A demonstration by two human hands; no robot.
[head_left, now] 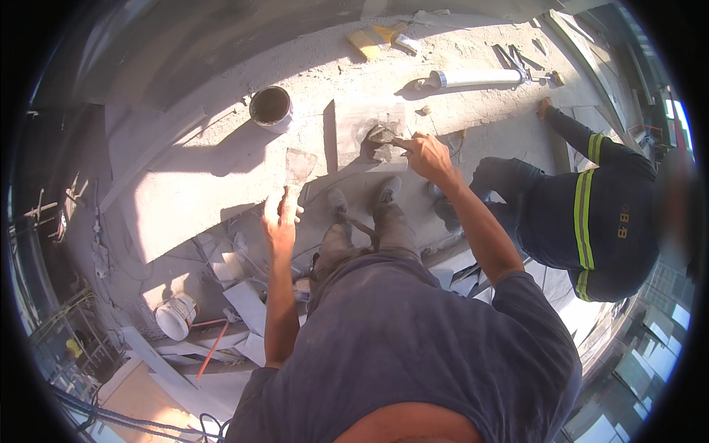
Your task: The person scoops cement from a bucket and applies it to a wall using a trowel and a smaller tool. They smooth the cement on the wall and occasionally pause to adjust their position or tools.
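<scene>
My left hand [279, 225] is closed around the handle of a putty knife [300, 167], its wide flat blade pointing away from me. In my right hand [431, 159] is a small trowel [382, 135] with dark grey paste on it. The trowel is over a pale square slab [350, 122] on the dusty ledge. More grey paste [382, 153] lies on the slab's near part, partly shadowed; whether the trowel touches the slab I cannot tell. Left of the slab stands an open can [284, 124] with a dark inside.
A wide yellow brush [363, 44] and a white caulking gun [480, 78] lie on the far ledge [443, 55]. At right a co-worker [613, 221] in a dark top with reflective bands leans in. Low at left are a white bucket [176, 317] and board offcuts [247, 306].
</scene>
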